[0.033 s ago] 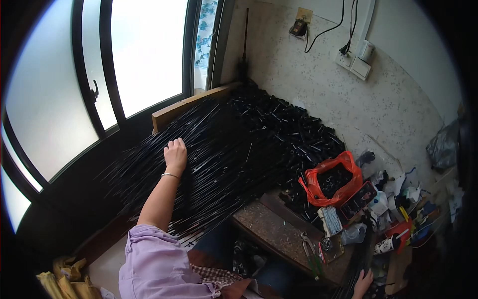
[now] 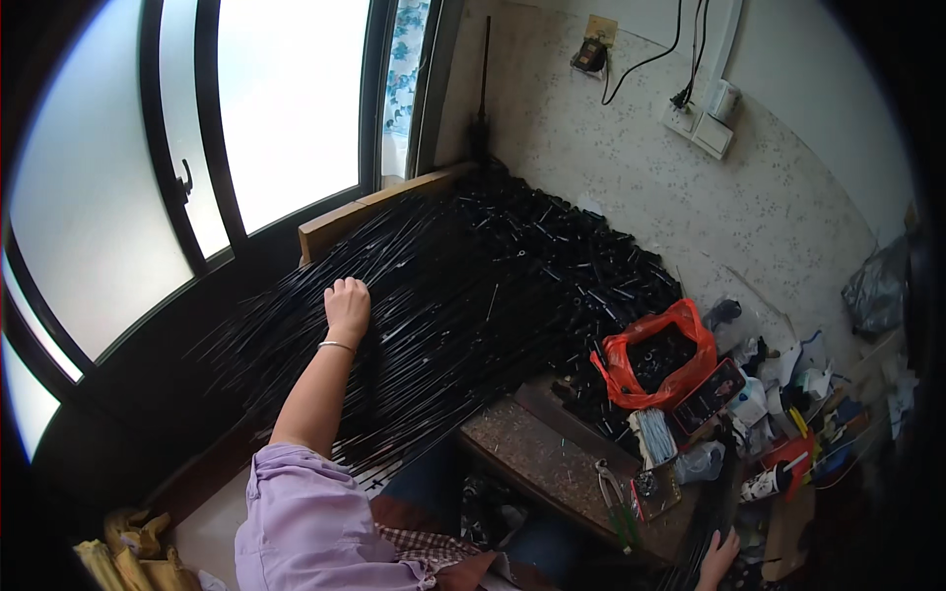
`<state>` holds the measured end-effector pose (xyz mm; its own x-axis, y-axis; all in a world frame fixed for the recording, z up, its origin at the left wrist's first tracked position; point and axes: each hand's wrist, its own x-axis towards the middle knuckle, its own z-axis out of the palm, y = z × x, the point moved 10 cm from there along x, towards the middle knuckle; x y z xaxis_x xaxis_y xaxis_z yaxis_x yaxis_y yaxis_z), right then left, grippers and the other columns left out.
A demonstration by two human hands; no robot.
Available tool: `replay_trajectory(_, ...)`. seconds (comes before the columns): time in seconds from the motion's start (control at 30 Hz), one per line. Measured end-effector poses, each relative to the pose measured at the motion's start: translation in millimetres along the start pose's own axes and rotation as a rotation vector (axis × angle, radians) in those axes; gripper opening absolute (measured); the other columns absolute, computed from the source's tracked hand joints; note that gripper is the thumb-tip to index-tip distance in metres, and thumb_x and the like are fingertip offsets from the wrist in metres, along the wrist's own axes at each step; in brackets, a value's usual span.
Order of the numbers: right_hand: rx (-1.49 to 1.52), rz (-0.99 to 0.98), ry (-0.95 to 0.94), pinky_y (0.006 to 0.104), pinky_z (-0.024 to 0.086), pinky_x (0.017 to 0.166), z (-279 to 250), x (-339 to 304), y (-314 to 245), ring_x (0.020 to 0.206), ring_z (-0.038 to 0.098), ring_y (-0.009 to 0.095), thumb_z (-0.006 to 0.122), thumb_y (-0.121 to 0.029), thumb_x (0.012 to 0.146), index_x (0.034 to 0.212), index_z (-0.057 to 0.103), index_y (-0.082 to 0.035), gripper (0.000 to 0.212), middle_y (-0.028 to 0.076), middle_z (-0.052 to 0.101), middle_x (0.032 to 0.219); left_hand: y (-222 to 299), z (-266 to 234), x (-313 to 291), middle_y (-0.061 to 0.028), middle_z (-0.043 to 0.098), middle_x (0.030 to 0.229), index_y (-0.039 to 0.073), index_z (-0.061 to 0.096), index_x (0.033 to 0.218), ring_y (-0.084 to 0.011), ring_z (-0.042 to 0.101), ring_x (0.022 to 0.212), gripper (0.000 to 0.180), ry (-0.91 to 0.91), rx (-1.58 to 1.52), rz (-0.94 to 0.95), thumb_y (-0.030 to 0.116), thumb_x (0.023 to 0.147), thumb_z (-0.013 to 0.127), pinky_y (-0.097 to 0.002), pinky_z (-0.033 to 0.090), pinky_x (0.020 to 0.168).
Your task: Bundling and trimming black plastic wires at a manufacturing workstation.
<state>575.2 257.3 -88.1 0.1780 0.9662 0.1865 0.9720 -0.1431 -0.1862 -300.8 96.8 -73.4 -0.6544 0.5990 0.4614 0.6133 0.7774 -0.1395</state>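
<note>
My left hand [image 2: 347, 309], with a bracelet at the wrist, rests on a wide pile of thin black rods [image 2: 424, 340]. Its fingers are curled down and close together over the rods; their tips are hidden. Low at the right, my right hand [image 2: 720, 559] is partly cut off by the picture's lower edge. Its visible fingers are stretched out and apart, beside more thin black strips at the end of the speckled brown bench [image 2: 532, 448]. Short black tube-like pieces [image 2: 591, 251] are heaped beyond the rods, against the wall.
A red plastic bag [image 2: 616, 369] of small dark parts stands right of the heap, beside a phone [image 2: 711, 394]. Pliers [image 2: 613, 497] lie on the bench. A patterned cup [image 2: 764, 485] stands among clutter at the right. A wooden board [image 2: 384, 202] edges the pile by the window.
</note>
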Motion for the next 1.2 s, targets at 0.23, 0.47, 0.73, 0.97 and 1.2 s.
replay_trajectory(0.23,0.223,-0.44,0.104,0.0404,0.033,0.094,-20.3,-47.1,-160.3,0.109,0.041,0.036,0.059,-0.014,0.078,0.105,0.053,0.004,0.033,0.018,0.045,0.119,-10.3,-17.7,22.0,-0.0047,0.055,0.081,0.009,0.056,0.078,-0.0204,0.054,0.081,0.009,0.148,-0.053,0.062,0.013,0.079,0.047,-0.0327,0.042,0.067)
replay_trajectory(0.47,0.394,-0.804,-0.073,0.041,0.039,0.089,18.6,-117.4,-276.7,0.106,0.048,0.031,0.068,-0.018,0.071,0.092,0.062,-0.003,0.026,0.012,0.054,0.107,-12.2,-2.3,19.3,-0.0118,0.05,0.092,0.004,0.052,0.086,-0.0295,0.056,0.087,0.013,-0.052,-0.258,0.044,0.01,0.076,0.058,-0.037,0.052,0.065)
replay_trajectory(0.73,0.296,-0.887,-0.085,0.0392,0.036,0.094,51.9,-115.3,-281.9,0.114,0.043,0.025,0.062,-0.021,0.078,0.102,0.062,-0.011,0.026,0.003,0.053,0.117,-6.2,-19.5,15.5,-0.0162,0.06,0.085,0.0,0.047,0.088,-0.0368,0.058,0.081,0.011,-0.096,-0.38,-0.119,0.007,0.08,0.047,-0.0448,0.048,0.064)
replay_trajectory(0.97,0.462,-0.817,-0.11,0.0377,0.038,0.093,65.9,-110.3,-268.4,0.114,0.045,0.024,0.058,-0.016,0.08,0.101,0.064,-0.015,0.022,-0.002,0.055,0.118,12.6,-63.2,24.6,-0.0199,0.06,0.078,0.003,0.048,0.087,-0.0397,0.058,0.078,0.012,-0.006,-0.339,0.025,0.013,0.081,0.05,-0.0494,0.046,0.063)
replay_trajectory(1.2,0.495,-0.804,-0.088,0.0375,0.038,0.092,67.9,-108.8,-264.9,0.111,0.047,0.024,0.055,-0.011,0.08,0.099,0.065,-0.015,0.022,-0.002,0.057,0.115,115.7,-166.4,36.3,-0.0029,0.053,0.065,0.0,0.052,0.081,-0.0134,0.051,0.056,0.021,-0.402,-1.396,0.113,0.009,0.068,0.066,-0.0247,0.041,0.053)
